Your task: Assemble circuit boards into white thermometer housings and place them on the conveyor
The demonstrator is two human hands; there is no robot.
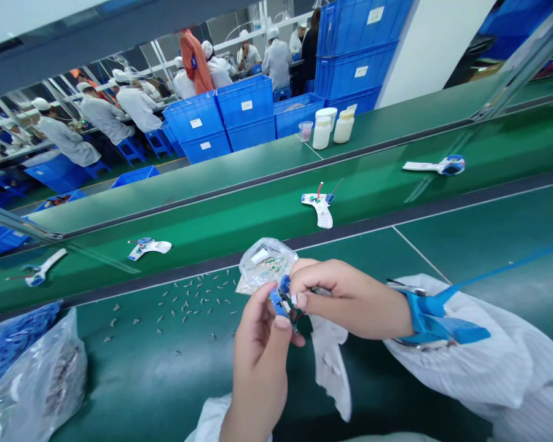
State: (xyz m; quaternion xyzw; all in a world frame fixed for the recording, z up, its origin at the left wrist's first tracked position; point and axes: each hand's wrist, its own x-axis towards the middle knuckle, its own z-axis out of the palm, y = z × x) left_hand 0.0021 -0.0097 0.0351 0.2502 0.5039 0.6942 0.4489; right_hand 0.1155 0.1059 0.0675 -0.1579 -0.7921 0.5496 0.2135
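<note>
My left hand [262, 344] and my right hand [338, 294] meet above the green bench, both pinched on a small blue part [282, 299] with thin wires or pins. The left thumb and fingers hold it from below. From the right, my right fingertips press on it. A blue strap [435, 319] wraps my right wrist. Just behind the hands lies a small clear bag [265, 261] with tiny parts in it. Several tiny metal pieces [188, 301] are scattered on the bench to the left.
A green conveyor belt [258, 215] carries white-and-blue assemblies [320, 205] [435, 166] [148, 247] [41, 270]. Plastic bags [37, 380] of parts lie at the near left. White jars [332, 126] and blue crates [244, 113] stand beyond. Other workers in white sit far back.
</note>
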